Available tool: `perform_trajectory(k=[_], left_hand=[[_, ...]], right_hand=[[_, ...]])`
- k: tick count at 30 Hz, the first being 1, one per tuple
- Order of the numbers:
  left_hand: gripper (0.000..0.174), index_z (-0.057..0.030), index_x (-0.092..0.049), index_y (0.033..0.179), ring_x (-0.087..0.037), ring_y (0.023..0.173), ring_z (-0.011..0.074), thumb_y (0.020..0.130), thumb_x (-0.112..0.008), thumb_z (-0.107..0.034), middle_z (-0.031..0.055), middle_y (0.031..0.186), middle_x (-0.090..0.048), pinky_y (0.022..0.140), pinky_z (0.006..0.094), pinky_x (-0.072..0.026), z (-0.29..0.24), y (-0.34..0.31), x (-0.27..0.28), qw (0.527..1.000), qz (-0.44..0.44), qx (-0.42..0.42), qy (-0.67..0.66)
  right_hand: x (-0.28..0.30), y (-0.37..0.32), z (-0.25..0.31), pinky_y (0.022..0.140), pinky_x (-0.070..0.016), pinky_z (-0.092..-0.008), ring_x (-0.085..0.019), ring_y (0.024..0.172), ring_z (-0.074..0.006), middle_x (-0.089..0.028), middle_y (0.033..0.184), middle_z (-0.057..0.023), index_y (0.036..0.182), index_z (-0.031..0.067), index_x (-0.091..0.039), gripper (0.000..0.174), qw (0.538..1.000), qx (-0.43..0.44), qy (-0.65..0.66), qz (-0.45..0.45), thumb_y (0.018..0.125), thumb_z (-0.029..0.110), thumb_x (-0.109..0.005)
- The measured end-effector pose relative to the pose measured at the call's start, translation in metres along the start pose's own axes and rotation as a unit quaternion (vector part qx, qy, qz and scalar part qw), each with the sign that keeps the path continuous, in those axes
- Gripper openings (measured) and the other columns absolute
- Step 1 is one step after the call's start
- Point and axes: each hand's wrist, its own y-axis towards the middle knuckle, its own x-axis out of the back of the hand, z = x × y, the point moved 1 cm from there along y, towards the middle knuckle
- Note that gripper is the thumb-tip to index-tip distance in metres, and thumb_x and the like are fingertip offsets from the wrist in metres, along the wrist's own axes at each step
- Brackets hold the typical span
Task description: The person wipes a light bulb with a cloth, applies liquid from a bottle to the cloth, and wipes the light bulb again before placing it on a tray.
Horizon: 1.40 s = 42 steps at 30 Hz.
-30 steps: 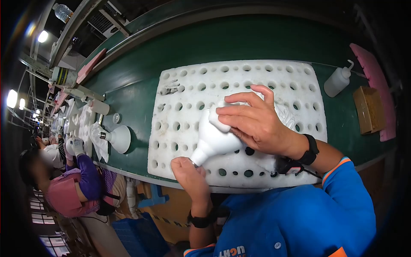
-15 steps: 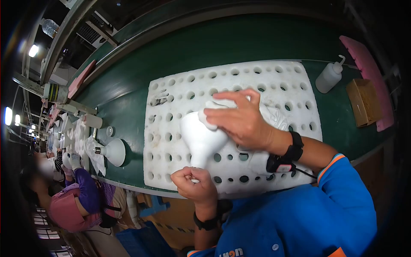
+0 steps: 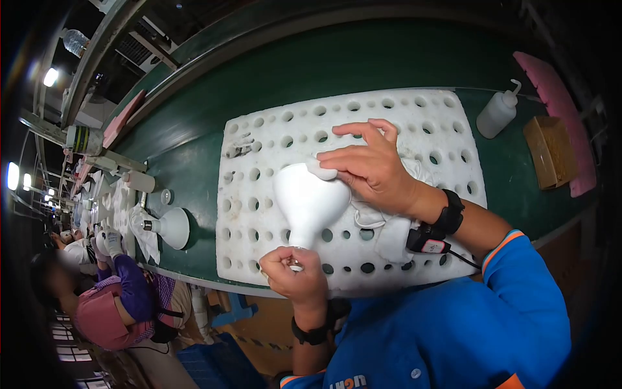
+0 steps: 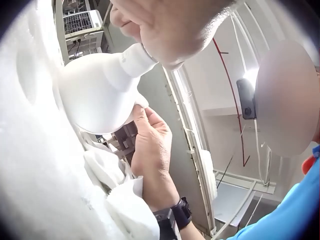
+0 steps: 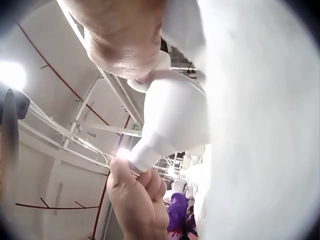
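A large white reflector light bulb [image 3: 309, 198] is held over the foam board, its wide end away from the body. My left hand [image 3: 296, 277] grips it around the narrow screw base, fingers curled. My right hand [image 3: 376, 168] pinches a small white pad [image 3: 321, 170] between thumb and fingers and presses it on the rim of the bulb's wide end. In the left wrist view, the thumb and fingertips of the right hand [image 4: 152, 142] meet at the bulb's [image 4: 97, 90] edge. The right wrist view has the left hand [image 5: 137, 200] around the base.
The white foam board [image 3: 259, 123] has rows of holes, with a crumpled white cloth [image 3: 392, 236] on it. A pump bottle [image 3: 497, 115] and cardboard box [image 3: 551, 152] stand right. Another bulb [image 3: 173, 228] lies left on the green bench, near a seated person [image 3: 103, 292].
The bulb has turned from leaning right to nearly straight away from the body. The right hand with its pad stays by the wide end. The head view has shifted slightly.
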Motion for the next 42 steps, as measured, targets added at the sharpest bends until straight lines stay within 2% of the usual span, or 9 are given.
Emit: perform_trajectory(k=[9,13,16,20,21,27,35,38,42], left_hand=[[0.02,-0.0035,-0.044,0.085,-0.045,0.054,0.0187,0.075,-0.059,-0.01,0.0073,0.069,-0.047,0.05,0.0287,-0.0388,0.006,-0.005,-0.004,0.968,0.059,-0.242,-0.014],[0.02,-0.0036,-0.044,0.086,-0.045,0.052,0.0195,0.075,-0.059,-0.01,0.0075,0.068,-0.047,0.049,0.0302,-0.0389,0.0,0.0,-0.003,0.938,0.07,-0.339,-0.005],[0.022,-0.0027,-0.044,0.088,-0.044,0.053,0.0185,0.075,-0.059,-0.011,0.0072,0.068,-0.047,0.049,0.0303,-0.0379,0.012,-0.006,-0.002,0.944,0.069,-0.321,-0.028],[0.015,-0.0025,-0.043,0.086,-0.046,0.05,0.0148,0.076,-0.054,-0.005,0.0046,0.059,-0.046,0.046,0.0285,-0.037,-0.002,-0.003,0.002,0.983,0.07,0.074,-0.152],[0.019,0.0001,-0.041,0.091,-0.046,0.053,0.0103,0.075,-0.052,-0.002,0.0039,0.06,-0.046,0.047,0.0272,-0.0365,-0.002,-0.003,0.002,0.985,0.063,0.08,-0.142],[0.016,-0.0025,-0.043,0.086,-0.042,0.053,0.0144,0.077,-0.054,-0.007,0.0047,0.066,-0.045,0.05,0.0261,-0.0355,0.01,-0.01,0.002,0.97,-0.02,-0.244,0.003],[0.019,-0.0097,-0.048,0.081,-0.045,0.047,0.0209,0.069,-0.063,-0.008,0.0024,0.063,-0.047,0.044,0.0323,-0.0356,0.002,-0.007,-0.002,0.956,-0.008,-0.293,0.019],[0.019,-0.0115,-0.05,0.08,-0.044,0.046,0.0202,0.068,-0.064,-0.009,0.0008,0.061,-0.045,0.043,0.0319,-0.0347,0.001,-0.01,-0.002,0.954,-0.019,-0.298,0.024],[0.015,-0.0075,-0.049,0.079,-0.045,0.049,0.0243,0.07,-0.061,-0.007,0.0065,0.063,-0.046,0.047,0.0331,-0.037,-0.005,-0.009,0.006,0.948,0.082,-0.307,0.005]], right_hand=[[0.01,-0.014,0.033,0.097,-0.0268,-0.0483,-0.053,0.111,-0.0167,-0.067,0.096,0.0044,0.084,0.0176,-0.065,0.009,0.984,0.164,0.006,0.072,0.08,0.016,-0.057],[0.025,0.006,0.003,0.099,-0.0193,-0.0498,-0.054,0.11,-0.0193,-0.068,0.096,0.0046,0.091,0.0158,-0.069,0.018,0.993,0.037,-0.098,0.052,0.075,0.009,-0.064],[0.021,-0.008,-0.01,0.098,-0.0228,-0.047,-0.053,0.107,-0.02,-0.068,0.094,0.0029,0.088,0.013,-0.07,0.013,0.998,-0.021,-0.019,0.063,0.076,0.009,-0.065],[0.023,-0.021,-0.004,0.098,-0.0226,-0.044,-0.053,0.107,-0.0201,-0.069,0.094,0.001,0.094,0.0111,-0.07,0.017,0.996,-0.063,0.002,0.067,0.077,0.007,-0.066],[0.024,-0.02,-0.002,0.098,-0.0224,-0.0439,-0.053,0.107,-0.0201,-0.069,0.095,0.0008,0.095,0.0111,-0.07,0.018,0.996,-0.068,0.002,0.064,0.078,0.007,-0.066],[0.029,-0.023,-0.016,0.098,-0.0235,-0.0428,-0.053,0.107,-0.0203,-0.069,0.099,0.0004,0.097,0.0105,-0.069,0.021,0.994,-0.107,-0.007,0.03,0.078,0.005,-0.064],[0.017,-0.038,0.031,0.091,-0.0237,-0.039,-0.058,0.101,-0.0201,-0.068,0.101,0.0062,0.094,0.0227,-0.069,0.023,0.992,0.117,-0.028,0.027,0.075,0.012,-0.061],[0.015,-0.01,-0.003,0.089,-0.0265,-0.0411,-0.057,0.104,-0.018,-0.068,0.097,0.007,0.093,0.0197,-0.067,0.018,0.997,0.024,-0.073,-0.003,0.077,0.015,-0.061],[0.017,-0.025,0.032,0.087,-0.0292,-0.0414,-0.058,0.104,-0.0223,-0.068,0.099,0.0049,0.093,0.0199,-0.068,0.023,0.995,0.092,0.023,0.039,0.073,0.01,-0.062]])
